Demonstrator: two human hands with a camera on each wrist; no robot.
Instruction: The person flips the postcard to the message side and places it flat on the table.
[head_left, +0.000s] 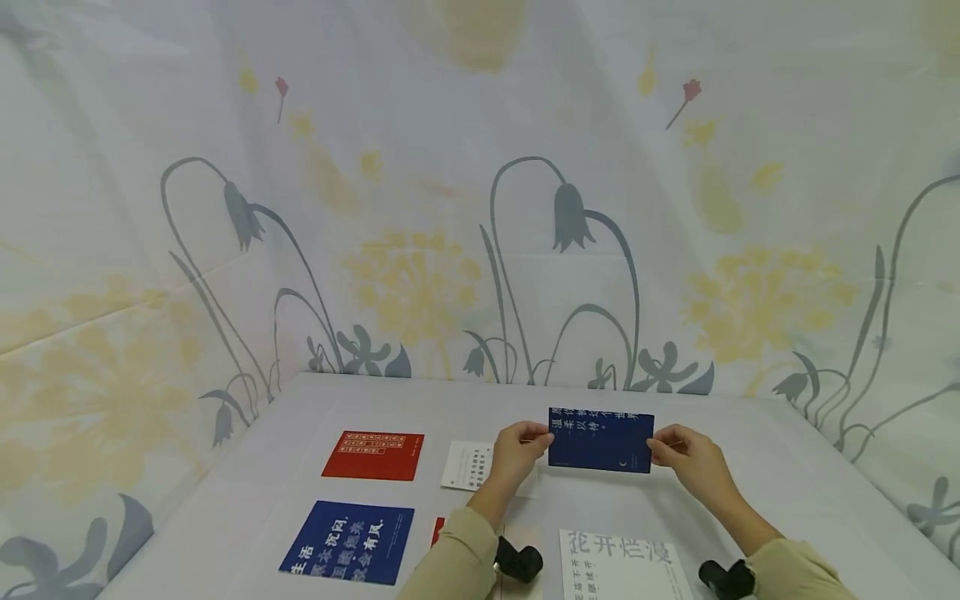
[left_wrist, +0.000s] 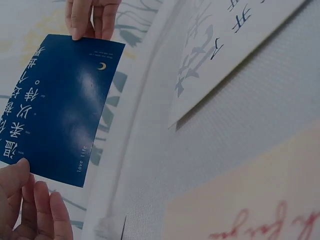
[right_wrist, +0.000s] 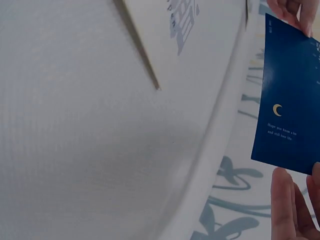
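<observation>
A dark blue card (head_left: 600, 446) with white Chinese writing and a small yellow moon is held up over the far right part of the table. My left hand (head_left: 517, 454) pinches its left edge between thumb and fingers. At the opposite edge, the right hand (head_left: 690, 462) grips it the same way. In the left wrist view, the card (left_wrist: 62, 110) spans the two hands, its printed face showing. The right wrist view shows the moon side of the card (right_wrist: 287, 100), with fingertips right at its short edges.
On the white table (head_left: 247, 500) lie a red card (head_left: 375, 456), another blue card (head_left: 351, 542), a small white card (head_left: 467, 465) partly behind the left arm, and a white card with grey writing (head_left: 622, 567) between the forearms. A flowered curtain (head_left: 450, 208) hangs behind.
</observation>
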